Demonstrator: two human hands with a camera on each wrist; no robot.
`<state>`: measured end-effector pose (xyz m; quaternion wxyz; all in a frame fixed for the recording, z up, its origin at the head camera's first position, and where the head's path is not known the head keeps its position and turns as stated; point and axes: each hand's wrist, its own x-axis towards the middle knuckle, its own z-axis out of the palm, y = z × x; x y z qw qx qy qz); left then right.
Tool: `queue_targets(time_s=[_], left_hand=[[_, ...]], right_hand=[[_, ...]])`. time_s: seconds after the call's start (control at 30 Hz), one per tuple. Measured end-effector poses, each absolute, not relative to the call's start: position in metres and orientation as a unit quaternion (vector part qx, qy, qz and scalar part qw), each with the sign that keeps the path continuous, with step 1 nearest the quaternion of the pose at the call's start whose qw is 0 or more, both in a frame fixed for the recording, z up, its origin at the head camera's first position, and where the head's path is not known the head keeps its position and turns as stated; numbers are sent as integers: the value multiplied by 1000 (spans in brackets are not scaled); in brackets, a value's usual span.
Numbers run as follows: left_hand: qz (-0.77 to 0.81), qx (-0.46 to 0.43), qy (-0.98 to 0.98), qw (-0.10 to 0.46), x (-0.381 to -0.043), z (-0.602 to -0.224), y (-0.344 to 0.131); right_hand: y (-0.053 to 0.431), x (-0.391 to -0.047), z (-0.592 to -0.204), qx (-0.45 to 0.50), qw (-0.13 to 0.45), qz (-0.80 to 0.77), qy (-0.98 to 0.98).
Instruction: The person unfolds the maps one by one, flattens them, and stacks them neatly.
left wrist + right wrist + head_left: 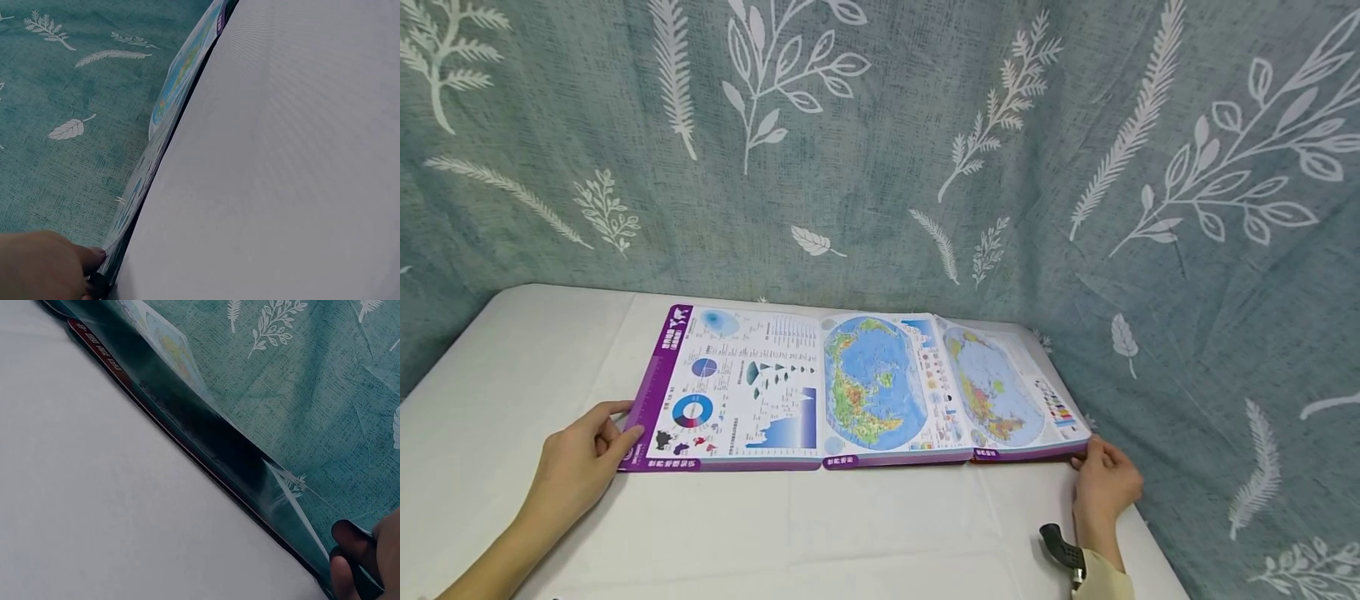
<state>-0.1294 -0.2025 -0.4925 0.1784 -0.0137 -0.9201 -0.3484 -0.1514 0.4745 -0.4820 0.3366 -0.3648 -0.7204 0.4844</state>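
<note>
A fold-out map (880, 383) lies spread across the table in the head view, upside down, its purple border on the left and near edges. Charts fill the left panel (722, 367); world maps cover the middle and right panels. My left hand (576, 454) pinches the lower left edge between thumb and fingers. At the lower right corner, my right hand (1108, 479) pinches the panel's edge. In the right wrist view, the upper sheet (206, 412) stands lifted off a lower layer with a red label (97, 345). My right fingertips (342, 572) hold that end.
A white-covered table (760, 533) carries the map. Behind it and along the right side hangs a green-blue curtain (865, 192) with white leaf prints, close to the map's far edge. A black curved piece (1060, 546) sits at my right wrist beside a pale sleeve (1105, 577).
</note>
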Motion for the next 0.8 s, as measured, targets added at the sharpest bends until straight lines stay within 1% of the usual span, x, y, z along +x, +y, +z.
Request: queue_targets(time_s=[0.23,0.37,0.53,0.67,0.8], left_hand=[[-343,-10,-920,188,-130,-492,-202],[-338,1,-923,184,-129,-491,-202],[-337,8,-924,182,-128,-489,-202],[-336,8,-924,184,-129,-489,-201],[-334,8,-925,179,-128,-488,-201]], right_hand=[[475,-150,-483,-393,334,387,-765],[472,-149,-485,-363,336,348,-797],[467,-149,-485,-310,307,319,-841],[463,-147,-482,-285,268,291,-873],[462,-146,-482,-266,249,263,-893]])
